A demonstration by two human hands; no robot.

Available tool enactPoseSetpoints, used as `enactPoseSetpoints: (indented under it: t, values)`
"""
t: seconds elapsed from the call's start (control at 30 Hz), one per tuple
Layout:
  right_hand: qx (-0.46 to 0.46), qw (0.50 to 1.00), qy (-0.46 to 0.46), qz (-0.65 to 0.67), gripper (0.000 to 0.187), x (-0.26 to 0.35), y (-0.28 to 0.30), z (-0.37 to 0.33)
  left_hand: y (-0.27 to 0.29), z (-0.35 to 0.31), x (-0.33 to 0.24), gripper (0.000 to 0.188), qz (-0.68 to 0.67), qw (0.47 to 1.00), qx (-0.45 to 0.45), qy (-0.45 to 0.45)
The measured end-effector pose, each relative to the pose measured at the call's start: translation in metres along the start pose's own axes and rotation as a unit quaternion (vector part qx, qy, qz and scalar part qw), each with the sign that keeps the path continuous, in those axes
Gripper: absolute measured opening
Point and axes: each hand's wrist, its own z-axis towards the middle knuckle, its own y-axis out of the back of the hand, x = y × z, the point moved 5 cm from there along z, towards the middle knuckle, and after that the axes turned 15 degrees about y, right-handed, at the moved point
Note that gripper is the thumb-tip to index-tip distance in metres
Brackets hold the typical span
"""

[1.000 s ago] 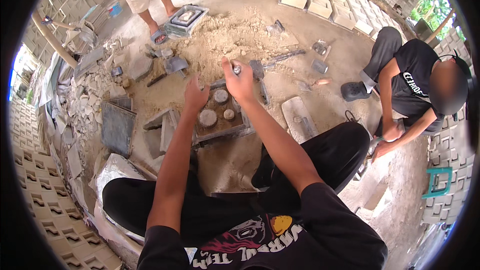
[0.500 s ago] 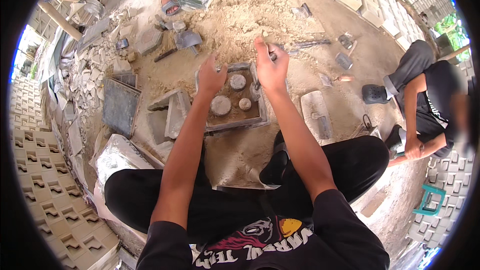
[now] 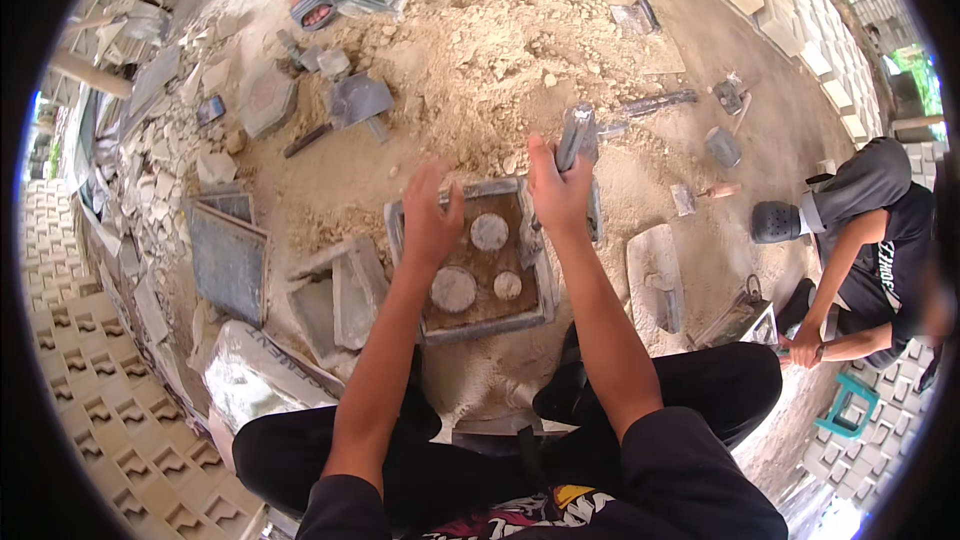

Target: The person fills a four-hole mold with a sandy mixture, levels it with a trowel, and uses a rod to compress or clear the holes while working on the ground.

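Observation:
On the ground in front of me sits a square grey mould frame (image 3: 488, 328) filled with brownish sandy material. Three pale round pieces lie in it: a far disc (image 3: 489, 232), a larger near-left disc (image 3: 453, 289) and a small disc (image 3: 507, 285). My left hand (image 3: 432, 215) hovers over the frame's left side, holding nothing, its slightly blurred fingers apart and bent. At the far right corner, my right hand (image 3: 560, 190) is closed round a grey metal hand tool (image 3: 575, 135), whose end sticks up past the fist. Its exact kind is partly hidden by the fingers.
Loose sandy soil (image 3: 490, 50) is heaped beyond the frame. A shovel-like scoop (image 3: 360, 98) lies far left, a small trowel (image 3: 685, 200) to the right. Flat panels (image 3: 230, 260) and an empty grey frame (image 3: 310, 310) lie left. A seated co-worker (image 3: 860, 240) works at right.
My right hand has moved nearer me and right, and the grey tool now shows above it. My left hand stays over the frame's left side. The whole view has shifted.

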Motion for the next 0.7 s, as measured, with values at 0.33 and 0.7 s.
enactPoseSetpoints:
  t: [0.33, 0.7]
  values:
    - [-0.067, 0.994, -0.078, -0.046, 0.038, 0.005, 0.029, -0.077, 0.01, -0.049, -0.034, 0.02, -0.112, 0.985, 0.048, 0.12]
    - [-0.271, 0.936, -0.223, -0.017, 0.053, 0.242, 0.001, -0.094, 0.154, -0.107, -0.11, 0.036, -0.147, 0.879, 0.047, 0.451]
